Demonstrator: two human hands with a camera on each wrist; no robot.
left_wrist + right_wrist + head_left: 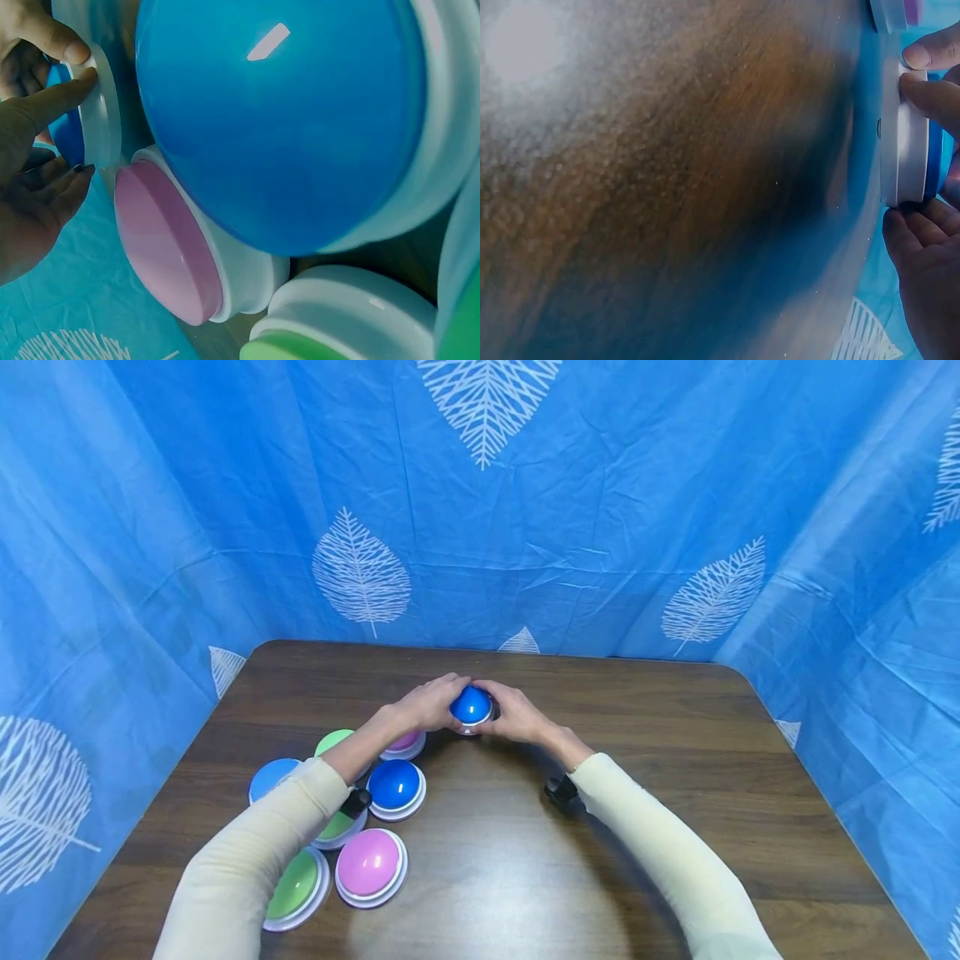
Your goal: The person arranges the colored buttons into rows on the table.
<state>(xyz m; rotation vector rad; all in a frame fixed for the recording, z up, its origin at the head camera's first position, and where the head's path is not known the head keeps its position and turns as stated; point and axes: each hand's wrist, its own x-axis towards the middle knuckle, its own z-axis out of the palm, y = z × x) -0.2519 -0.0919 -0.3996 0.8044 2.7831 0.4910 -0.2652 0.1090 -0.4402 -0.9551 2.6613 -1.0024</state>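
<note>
Both of my hands hold one blue dome-topped push button (471, 704) at the middle of the table's far part. My left hand (431, 703) grips its left side and my right hand (517, 714) grips its right side. In the right wrist view, thumbs and fingers lie along its white base (911, 142), with the blue dome beyond. Nearest to my left arm stands another blue push button (393, 785), with a pink push button (405, 743) just behind it. In the left wrist view that nearer blue dome (285, 112) looms large.
More domed buttons stand under and around the left forearm: a light blue button (273, 777), green buttons, one a green button (296, 889) near the front, and a pink button (369, 864). The brown wooden table (675, 760) meets a blue leaf-print curtain (585, 543) behind.
</note>
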